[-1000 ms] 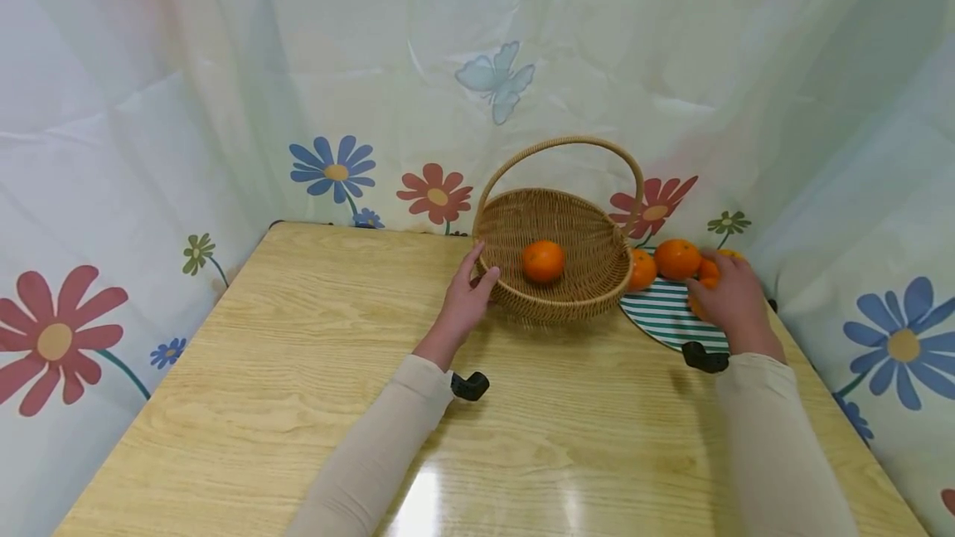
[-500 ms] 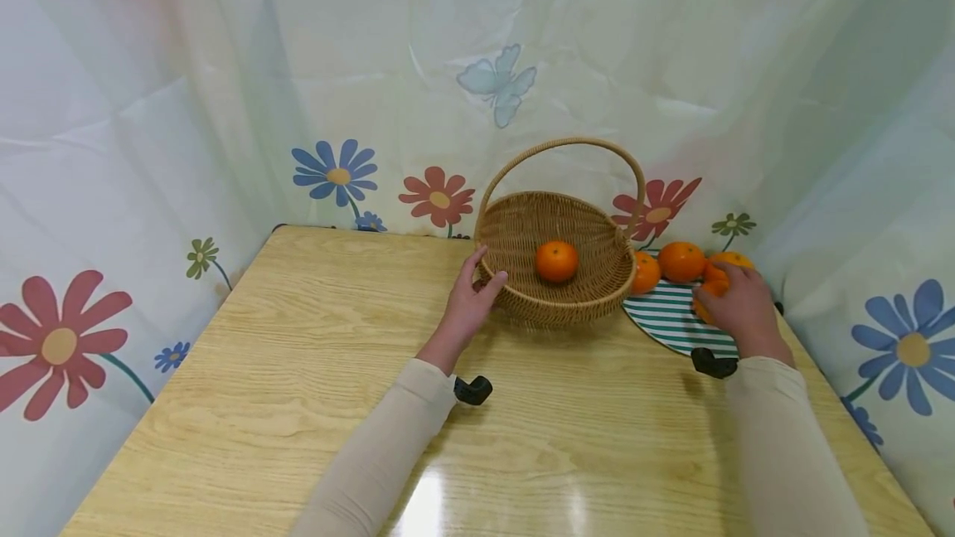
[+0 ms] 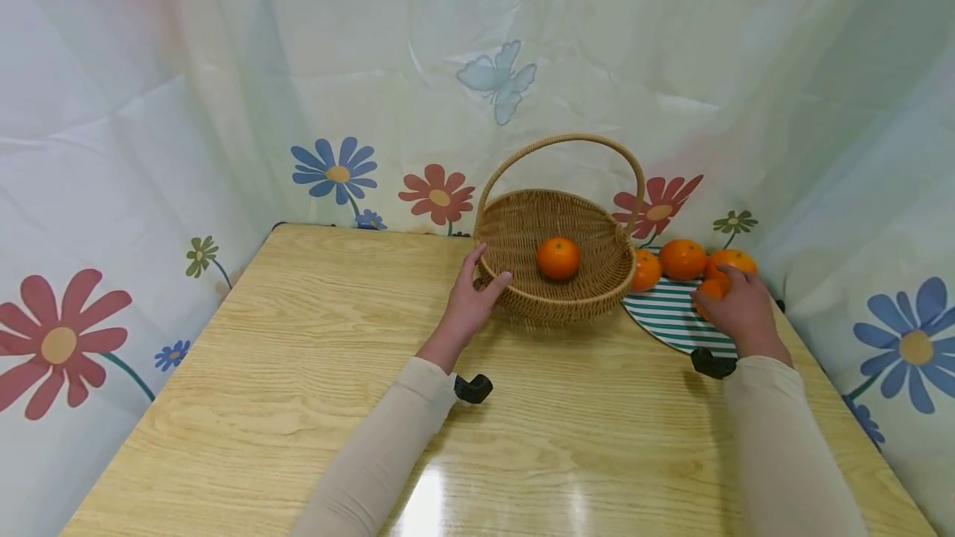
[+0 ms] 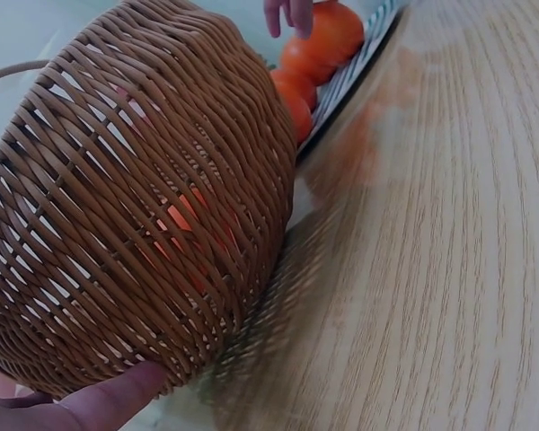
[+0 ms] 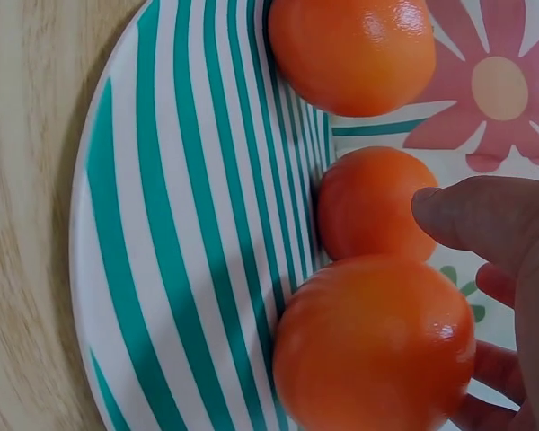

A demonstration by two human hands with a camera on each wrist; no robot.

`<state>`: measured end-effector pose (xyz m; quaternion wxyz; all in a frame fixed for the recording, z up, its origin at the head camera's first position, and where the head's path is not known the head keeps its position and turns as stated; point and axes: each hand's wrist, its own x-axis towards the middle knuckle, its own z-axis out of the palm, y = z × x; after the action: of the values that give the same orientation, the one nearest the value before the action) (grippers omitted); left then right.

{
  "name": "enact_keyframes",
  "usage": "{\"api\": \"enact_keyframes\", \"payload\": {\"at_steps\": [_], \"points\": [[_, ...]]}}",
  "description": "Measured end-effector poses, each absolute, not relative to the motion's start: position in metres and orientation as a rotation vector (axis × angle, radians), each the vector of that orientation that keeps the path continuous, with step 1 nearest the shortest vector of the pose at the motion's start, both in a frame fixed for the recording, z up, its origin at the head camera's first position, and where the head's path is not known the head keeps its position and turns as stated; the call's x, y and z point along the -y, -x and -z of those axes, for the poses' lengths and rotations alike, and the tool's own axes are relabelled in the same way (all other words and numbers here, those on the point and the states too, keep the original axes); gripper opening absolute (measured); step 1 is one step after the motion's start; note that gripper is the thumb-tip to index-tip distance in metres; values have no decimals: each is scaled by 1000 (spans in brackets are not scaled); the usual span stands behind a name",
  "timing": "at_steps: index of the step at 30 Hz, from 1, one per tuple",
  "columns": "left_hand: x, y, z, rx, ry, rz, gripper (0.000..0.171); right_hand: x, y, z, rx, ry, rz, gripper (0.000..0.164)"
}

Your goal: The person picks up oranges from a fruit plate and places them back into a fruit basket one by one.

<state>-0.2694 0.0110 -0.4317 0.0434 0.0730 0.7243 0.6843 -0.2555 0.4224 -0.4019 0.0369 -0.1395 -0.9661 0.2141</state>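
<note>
My left hand (image 3: pixel 466 305) touches the left side of a wicker basket (image 3: pixel 522 297), thumb and index finger spread along it. In the left wrist view a straight finger (image 4: pixel 121 395) lies against the basket's outer wall; the rest of that hand is mostly hidden. One mandarin (image 3: pixel 558 258) sits inside. My right hand (image 3: pixel 742 313) reaches over several mandarins on a striped plate (image 3: pixel 664 313). Seen from the right wrist, the thumb (image 5: pixel 467 211) is above the nearest mandarin (image 5: pixel 373 350) and overlaps another mandarin (image 5: pixel 373 202). Fingers pass behind the nearest one; contact is unclear.
The basket's tall arched handle (image 3: pixel 563 139) rises near the flowered curtain (image 3: pixel 418 65) at the back. A wooden table (image 3: pixel 313 338) carries the basket and plate. Beside the basket's right end another mandarin (image 3: pixel 645 270) lies on the plate.
The mandarin in the basket has rolled to the right and now lies still. The right hand has shifted very slightly over the plate's mandarins; the left hand stays at the basket.
</note>
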Motion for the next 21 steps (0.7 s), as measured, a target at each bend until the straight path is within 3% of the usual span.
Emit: {"api": "enact_keyframes", "payload": {"at_steps": [8, 21], "points": [[-10, 268, 429, -2221, -209, -2088, 68, -426, 258, 408, 2984, 421, -685, 78], [-11, 270, 431, -2250, -225, -2065, 69, -426, 257, 411, 2983, 380, -594, 65]]}}
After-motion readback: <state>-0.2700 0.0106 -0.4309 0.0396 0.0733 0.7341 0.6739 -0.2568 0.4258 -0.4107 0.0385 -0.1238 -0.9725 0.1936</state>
